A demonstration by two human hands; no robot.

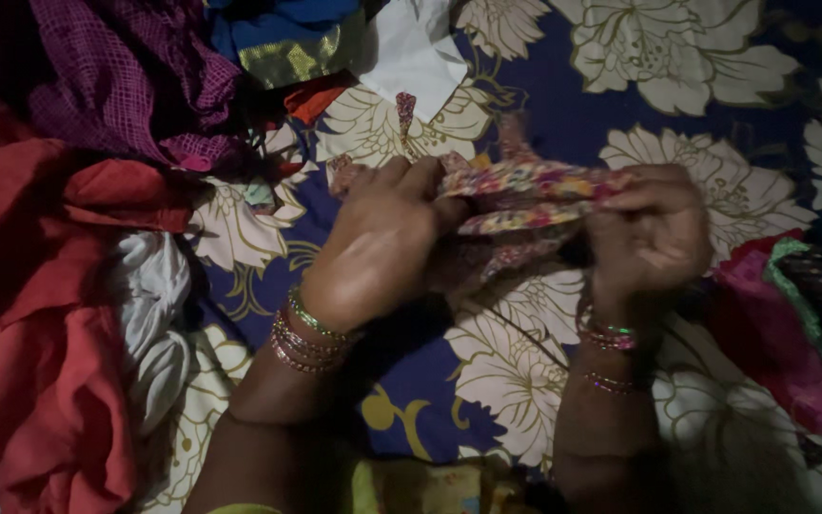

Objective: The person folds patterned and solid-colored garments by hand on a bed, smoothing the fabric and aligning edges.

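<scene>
Small cloth (pixel 525 195): multicolour floral print, pink, yellow, red. Bedsheet (pixel 563 114): navy with big cream flowers, gold outlines. Garment (pixel 30 314) at 9 o'clock: plain red. Checked fabric (pixel 116 76) at 11 o'clock: purple. Blue cloth (pixel 287 38) at 12 o'clock: gold border. Bangles (pixel 308 338): pink, green, gold.

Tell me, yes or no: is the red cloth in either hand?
No: both hands, left hand and right hand, grip a floral cloth; the red cloth lies aside.

Dim light; a blue floral bedsheet (pixel 563 114) spreads underneath everything.
</scene>
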